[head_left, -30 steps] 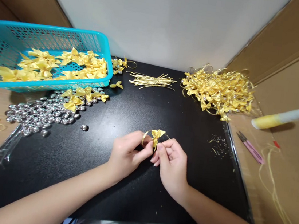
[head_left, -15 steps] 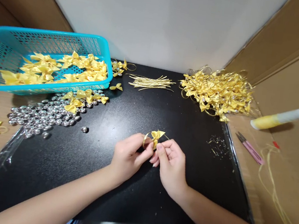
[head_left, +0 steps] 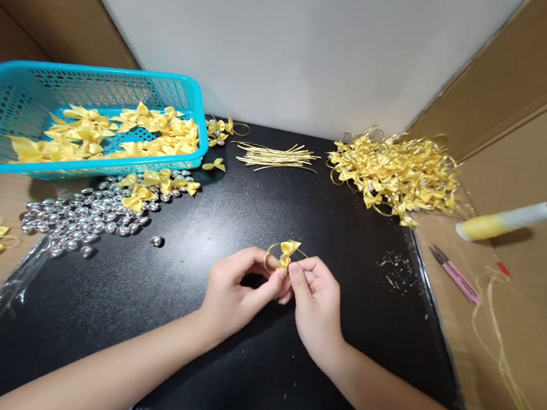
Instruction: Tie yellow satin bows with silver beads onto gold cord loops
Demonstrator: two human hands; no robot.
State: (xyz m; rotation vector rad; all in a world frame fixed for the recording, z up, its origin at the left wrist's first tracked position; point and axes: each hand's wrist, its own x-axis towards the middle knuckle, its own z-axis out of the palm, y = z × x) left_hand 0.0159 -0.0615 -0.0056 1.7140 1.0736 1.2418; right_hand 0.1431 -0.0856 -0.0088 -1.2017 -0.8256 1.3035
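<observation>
Over the middle of the black table, a small yellow ribbon bow [head_left: 288, 253] is pinched between my two hands. My left hand [head_left: 242, 288] is closed on its lower left side, thumb and forefinger together, and a thin gold wire [head_left: 266, 258] curves out in a loop around those fingers. From the right, my right hand [head_left: 314, 298] pinches the lower part of the bow with thumb and forefinger. Another bit of wire arcs above the right fingertips. Where the wire meets the bow is hidden by my fingers.
A blue basket [head_left: 200, 149] with yellow bows stands back left, silver beads [head_left: 84, 224] before it. Gold wires [head_left: 277, 156] lie at the back centre. Finished-looking bows with wire loops [head_left: 393, 170] are heaped back right. Pink-handled snips [head_left: 456, 275] and a tube [head_left: 508, 221] lie right.
My left fingers have shifted slightly right, closer to my right fingertips. The bow has turned a little and the wire loop looks wider. The whole view has moved slightly.
</observation>
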